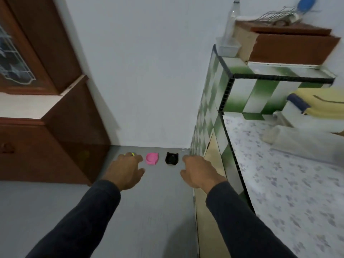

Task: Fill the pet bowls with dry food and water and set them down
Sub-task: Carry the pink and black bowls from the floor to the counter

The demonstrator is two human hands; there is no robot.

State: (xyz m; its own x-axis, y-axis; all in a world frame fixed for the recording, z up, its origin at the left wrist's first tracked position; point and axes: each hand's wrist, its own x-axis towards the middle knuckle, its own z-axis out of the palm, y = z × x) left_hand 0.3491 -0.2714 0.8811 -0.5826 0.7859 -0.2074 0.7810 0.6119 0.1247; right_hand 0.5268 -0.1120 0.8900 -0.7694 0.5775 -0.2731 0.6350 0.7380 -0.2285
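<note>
With our left hand point(125, 169) and right hand point(200, 171) spread and holding nothing, we risk knocking the pink bowl point(152, 159) or the black bowl point(171, 158) across the floor point(160, 211) by reaching blind.

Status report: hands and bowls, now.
Both hands empty, left hand and right hand open. Pink bowl and black bowl on floor by wall. Nothing blocking.

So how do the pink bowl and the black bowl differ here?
The pink bowl is bright pink; the black bowl is glossy black. The pink one lies nearer the left hand, the black one nearer the right hand. Both are cat-eared, sit on the grey floor by the wall, and neither is held.
</note>
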